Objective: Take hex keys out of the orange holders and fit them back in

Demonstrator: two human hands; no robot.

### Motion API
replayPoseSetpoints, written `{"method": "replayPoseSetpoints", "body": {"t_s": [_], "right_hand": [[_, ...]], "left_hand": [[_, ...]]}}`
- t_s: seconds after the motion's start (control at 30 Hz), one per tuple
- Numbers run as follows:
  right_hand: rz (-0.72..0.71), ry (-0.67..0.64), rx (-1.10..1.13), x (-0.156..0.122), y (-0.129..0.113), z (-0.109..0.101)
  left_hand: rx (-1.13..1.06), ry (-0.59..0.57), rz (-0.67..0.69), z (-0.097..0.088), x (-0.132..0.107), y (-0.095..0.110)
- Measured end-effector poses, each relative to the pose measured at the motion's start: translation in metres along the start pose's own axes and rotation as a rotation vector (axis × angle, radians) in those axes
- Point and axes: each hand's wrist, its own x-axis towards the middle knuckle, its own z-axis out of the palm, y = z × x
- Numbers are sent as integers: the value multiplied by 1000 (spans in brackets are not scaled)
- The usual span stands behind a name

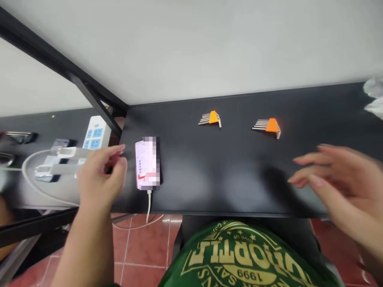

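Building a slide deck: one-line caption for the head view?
Both hands hover empty over a black table beside a charging phone.

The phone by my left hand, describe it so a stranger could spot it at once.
On the black tabletop, look near its left front edge, beside the left hand. The phone lies flat, screen lit, with a white cable plugged in, unlike the two orange-holdered hex key sets farther back.

phone (147, 163) screen blurred | right hand (338, 179) motion-blurred | white object (374, 95) cut off

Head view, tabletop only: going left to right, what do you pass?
Power strip → left hand → phone on its white cable → first orange hex key set → second orange hex key set → right hand, open above the black table.
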Motion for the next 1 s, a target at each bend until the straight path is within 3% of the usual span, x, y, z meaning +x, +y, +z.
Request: {"method": "replayPoseSetpoints", "body": {"t_s": [0.1,0.2,0.3,0.43,0.73,1.0], "right_hand": [[38,-108,-16,-6,26,29],[19,-104,-92,-16,39,41],[26,-78,-66,-16,36,43],[58,-65,-34,-12,30,43],[89,-107,-50,-15,42,43],[90,-109,-19,-15,37,47]], "left_hand": [[-13,-109,-38,11,-12,-27],[-45,-157,-114,16,-15,-34],[-62,-176,23,20,-9,-33],[-61,-290,211,21,-3,-32],[13,-392,167,20,-2,-25],[51,-383,196,22,2,-24]]}}
